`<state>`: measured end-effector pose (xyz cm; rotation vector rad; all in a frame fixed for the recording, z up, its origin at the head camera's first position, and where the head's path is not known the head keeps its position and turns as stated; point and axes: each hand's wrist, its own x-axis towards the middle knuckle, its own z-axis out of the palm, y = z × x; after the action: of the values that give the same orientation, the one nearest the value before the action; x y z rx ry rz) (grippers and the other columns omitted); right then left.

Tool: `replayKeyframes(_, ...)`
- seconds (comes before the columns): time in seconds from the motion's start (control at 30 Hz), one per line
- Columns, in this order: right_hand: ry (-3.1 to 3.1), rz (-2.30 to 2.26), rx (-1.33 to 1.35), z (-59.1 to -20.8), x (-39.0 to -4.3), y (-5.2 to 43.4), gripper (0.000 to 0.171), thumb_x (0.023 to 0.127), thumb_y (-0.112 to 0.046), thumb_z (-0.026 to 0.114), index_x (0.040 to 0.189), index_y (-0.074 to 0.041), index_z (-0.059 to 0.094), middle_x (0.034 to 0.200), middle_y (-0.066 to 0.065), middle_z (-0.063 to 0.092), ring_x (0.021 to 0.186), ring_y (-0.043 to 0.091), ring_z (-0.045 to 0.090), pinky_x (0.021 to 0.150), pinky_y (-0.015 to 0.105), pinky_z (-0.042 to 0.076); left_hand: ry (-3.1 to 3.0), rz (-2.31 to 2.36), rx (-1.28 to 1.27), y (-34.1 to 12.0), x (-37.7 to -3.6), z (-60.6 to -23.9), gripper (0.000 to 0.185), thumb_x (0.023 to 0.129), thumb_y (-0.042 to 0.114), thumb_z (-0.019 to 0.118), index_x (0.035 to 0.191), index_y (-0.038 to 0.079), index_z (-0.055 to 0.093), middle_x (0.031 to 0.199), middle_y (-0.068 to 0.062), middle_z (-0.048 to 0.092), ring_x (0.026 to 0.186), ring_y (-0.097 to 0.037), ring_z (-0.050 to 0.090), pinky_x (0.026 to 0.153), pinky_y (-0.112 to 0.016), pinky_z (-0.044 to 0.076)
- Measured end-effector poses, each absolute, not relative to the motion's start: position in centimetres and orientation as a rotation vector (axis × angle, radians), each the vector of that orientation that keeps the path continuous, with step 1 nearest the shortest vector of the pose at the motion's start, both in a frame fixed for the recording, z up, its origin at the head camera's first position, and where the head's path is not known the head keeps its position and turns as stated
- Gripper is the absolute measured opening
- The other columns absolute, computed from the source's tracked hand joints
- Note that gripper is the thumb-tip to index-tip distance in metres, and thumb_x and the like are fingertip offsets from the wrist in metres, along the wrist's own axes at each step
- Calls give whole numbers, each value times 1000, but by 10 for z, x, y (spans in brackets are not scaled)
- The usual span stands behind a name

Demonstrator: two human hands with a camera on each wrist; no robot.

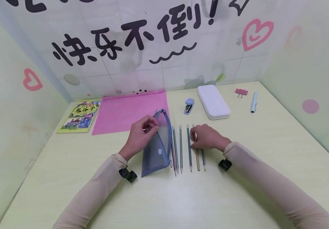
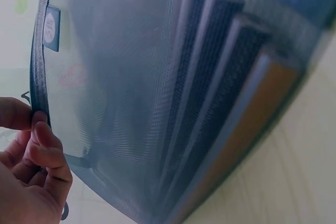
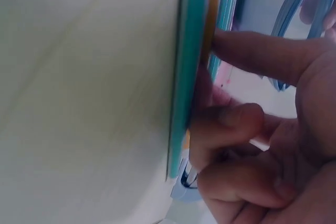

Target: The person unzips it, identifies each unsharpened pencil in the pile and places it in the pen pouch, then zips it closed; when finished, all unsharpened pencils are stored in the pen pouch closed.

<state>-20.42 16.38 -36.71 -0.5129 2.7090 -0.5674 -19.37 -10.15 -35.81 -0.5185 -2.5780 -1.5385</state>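
A blue mesh zip pouch [image 1: 153, 159] stands propped up with its zipper mouth apart. My left hand [image 1: 141, 133] pinches the pouch's zipper edge between thumb and fingertips. Through the mesh, the left wrist view shows several dark pencils and an orange-gold one [image 2: 262, 98] lying inside. My right hand [image 1: 208, 136] reaches down to a row of pencils on the table, thumb and finger pinching a gold pencil [image 1: 198, 160]. Close beside it lies a teal pencil [image 3: 188, 66], nearer the table in the right wrist view. Left of this hand are a dark green pencil [image 1: 189, 149] and another teal pencil [image 1: 180, 149].
Behind the pouch lies a pink folder [image 1: 124, 111], with a yellow booklet [image 1: 80, 116] to its left. Toward the back stand a blue stapler [image 1: 189, 106] and a white case [image 1: 213, 101]. A pink binder clip [image 1: 241, 92] and light blue pen [image 1: 254, 102] lie at the right.
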Motion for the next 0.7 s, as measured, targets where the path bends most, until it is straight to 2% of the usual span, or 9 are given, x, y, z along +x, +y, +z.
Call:
replayKeyframes(0.3,2708,-634,-473,-365,-205,158,13,71,-3,69,80,-11,64,77,5,59,64,16,54,55,24,41,-2584,-1528,-517,-101,-195,-359,15,95,10,62,108,2,65,95,-9,66,83,-16,59,71,-20,51)
replayKeyframes(0.43,2695,-678,-438,-364,-206,158,13,77,-7,68,90,-10,65,74,5,59,62,16,54,54,25,41,-2588,-1535,-512,-100,-195,-360,12,95,9,63,106,6,65,95,-9,67,83,-16,59,71,-20,51)
replayKeyframes(0.57,2704,-804,-424,-360,-208,158,18,83,-10,67,101,-9,65,77,6,66,63,15,56,55,26,44,-2588,-1545,-511,-99,-194,-358,11,95,9,63,105,8,65,94,-10,67,84,-18,58,72,-20,51)
replayKeyframes(0.7,2725,-974,-504,-352,-208,153,23,83,-8,66,106,-6,65,76,6,71,61,14,57,55,26,43,-2582,-1548,-516,-99,-194,-358,10,95,9,63,105,8,65,94,-10,67,84,-18,58,72,-20,50)
